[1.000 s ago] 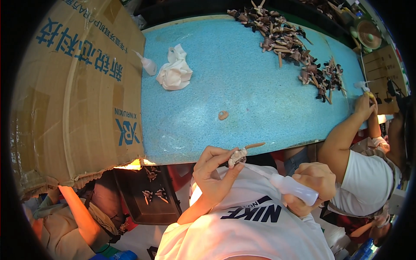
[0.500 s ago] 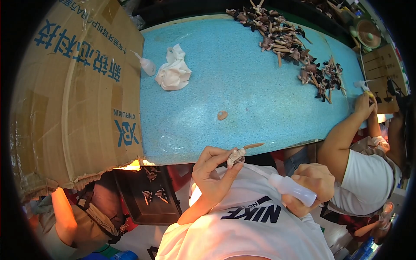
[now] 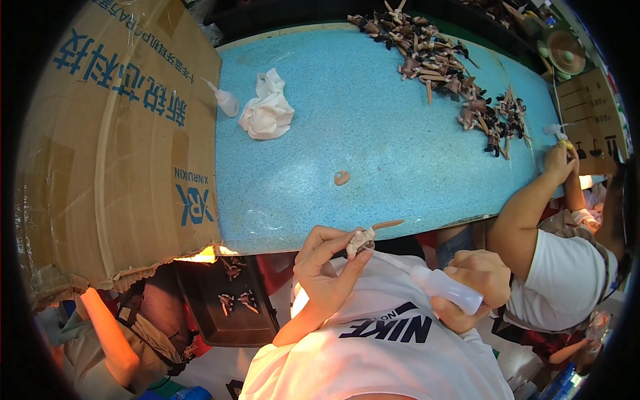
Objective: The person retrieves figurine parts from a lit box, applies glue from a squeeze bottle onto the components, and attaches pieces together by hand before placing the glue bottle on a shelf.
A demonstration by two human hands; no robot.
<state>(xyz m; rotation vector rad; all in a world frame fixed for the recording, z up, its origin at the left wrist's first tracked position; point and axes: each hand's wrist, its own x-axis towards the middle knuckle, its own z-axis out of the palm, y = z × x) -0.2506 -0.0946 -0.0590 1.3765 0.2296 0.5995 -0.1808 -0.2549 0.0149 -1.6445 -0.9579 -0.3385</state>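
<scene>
At near edge of blue table [image 3: 293, 200]: left hand [image 3: 327, 270] pinches small figure [image 3: 361, 243], right hand [image 3: 479, 283] grips nozzle bottle [image 3: 455, 292]. On table: beige piece [image 3: 341, 178] middle, white tissue [image 3: 268, 117] left, figure pile [image 3: 456, 88] far right. Cardboard box [image 3: 127, 167] along table's left.

The left hand [image 3: 324, 270] is raised, thumb [image 3: 354, 271] and fingers [image 3: 330, 245] drawn into a pinch, its forearm [image 3: 298, 325] slanted upward; the right hand [image 3: 481, 277] is held apart, curled in a grip.

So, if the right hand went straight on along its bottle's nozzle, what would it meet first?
The right hand would probably meet the small pale piece held by the left hand first, though depth is unclear.
</scene>
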